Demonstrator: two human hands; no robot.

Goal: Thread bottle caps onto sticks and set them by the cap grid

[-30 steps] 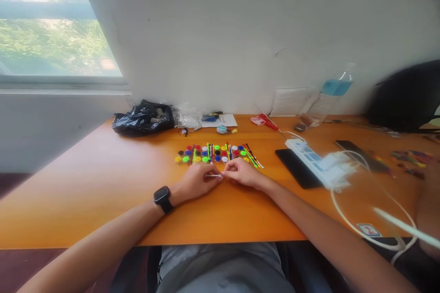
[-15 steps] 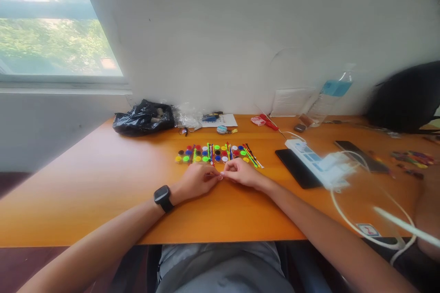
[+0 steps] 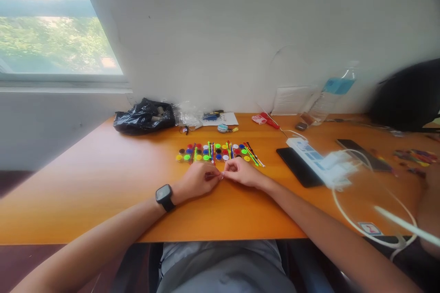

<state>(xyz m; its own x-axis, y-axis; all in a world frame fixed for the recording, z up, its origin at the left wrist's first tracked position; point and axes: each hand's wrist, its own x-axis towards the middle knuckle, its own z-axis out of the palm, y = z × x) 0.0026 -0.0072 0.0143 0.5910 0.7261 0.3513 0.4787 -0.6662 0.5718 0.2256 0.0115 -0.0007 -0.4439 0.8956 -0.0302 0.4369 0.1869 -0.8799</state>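
Note:
My left hand (image 3: 202, 177) and my right hand (image 3: 242, 173) meet fingertip to fingertip low over the table. Both are closed in a pinch around one small, pale or clear piece (image 3: 222, 176); its kind is too small to make out. Just beyond my fingers lie rows of small round discs (image 3: 186, 157) in yellow, green, red, blue, black and white. Thin coloured arrow-shaped sticks (image 3: 252, 154) lie between the discs and at their right end. My hands hide part of the nearest row. A black watch (image 3: 164, 196) is on my left wrist.
A black plastic bag (image 3: 144, 116) and clear wrapping (image 3: 187, 114) lie at the back. To the right are a black phone (image 3: 299, 167), a white power strip (image 3: 309, 155) with cables, and a bottle (image 3: 335, 94). Another person's arm (image 3: 428, 206) is at the right edge.
The view has shifted very slightly. Both hands stay pinched together in almost the same place, with only a slight movement of the fingers.

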